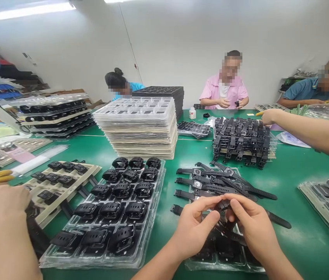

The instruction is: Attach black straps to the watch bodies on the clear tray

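Observation:
My left hand [196, 227] and my right hand [253, 225] meet low in the right half of the view. Between their thumbs and fingers they pinch a black smartwatch [225, 206], its strap bent; my fingers cover part of it. Beneath and beyond them, several black watches with straps laid out flat [225, 182] lie across a clear plastic tray [192, 265]. Darker pieces sit in the near pockets of that tray. Left of my hands, another clear tray [153, 217] carries rows of black watches [112, 208] with their straps curled round.
Tall stacked white trays [141, 132] stand mid-table, with piled watches [240, 140] to their right. A cream tray [94, 171] lies left, other trays [319, 202] right. Co-workers' arms reach in from the left [4, 229] and right [310, 130]; other people sit across the green table [293, 171].

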Action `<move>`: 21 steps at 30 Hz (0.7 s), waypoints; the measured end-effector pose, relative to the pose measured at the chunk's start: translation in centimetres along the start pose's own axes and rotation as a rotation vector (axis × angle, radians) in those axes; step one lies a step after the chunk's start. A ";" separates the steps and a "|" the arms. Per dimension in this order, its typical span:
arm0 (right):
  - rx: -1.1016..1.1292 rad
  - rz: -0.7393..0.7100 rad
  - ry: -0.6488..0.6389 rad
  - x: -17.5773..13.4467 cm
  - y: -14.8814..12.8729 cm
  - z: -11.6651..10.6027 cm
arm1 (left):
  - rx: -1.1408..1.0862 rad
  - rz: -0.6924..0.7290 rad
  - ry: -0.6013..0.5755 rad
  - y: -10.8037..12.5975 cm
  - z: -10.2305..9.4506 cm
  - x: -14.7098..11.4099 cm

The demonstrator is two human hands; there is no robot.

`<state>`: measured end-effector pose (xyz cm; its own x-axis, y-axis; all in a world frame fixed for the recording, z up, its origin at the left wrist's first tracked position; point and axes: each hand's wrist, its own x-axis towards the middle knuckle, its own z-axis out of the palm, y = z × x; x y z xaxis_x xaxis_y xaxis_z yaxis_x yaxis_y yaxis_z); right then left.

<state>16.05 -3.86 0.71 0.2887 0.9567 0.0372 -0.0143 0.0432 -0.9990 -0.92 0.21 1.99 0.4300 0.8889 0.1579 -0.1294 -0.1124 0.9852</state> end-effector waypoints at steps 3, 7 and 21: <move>0.146 0.087 -0.033 0.2 -0.2 0.1 | 0.035 0.013 -0.004 -0.2 -0.1 0.1; 0.243 0.146 -0.052 0.3 -0.5 0.4 | 0.211 0.157 0.020 -0.7 -0.2 0.3; -0.004 -0.029 -0.037 -0.2 -0.6 1.2 | 1.073 1.012 0.085 -0.9 -0.5 0.3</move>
<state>14.83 -3.68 1.37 0.2536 0.9650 0.0668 -0.0024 0.0697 -0.9976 -1.15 0.82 1.14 0.5044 0.2523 0.8258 0.3888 -0.9203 0.0437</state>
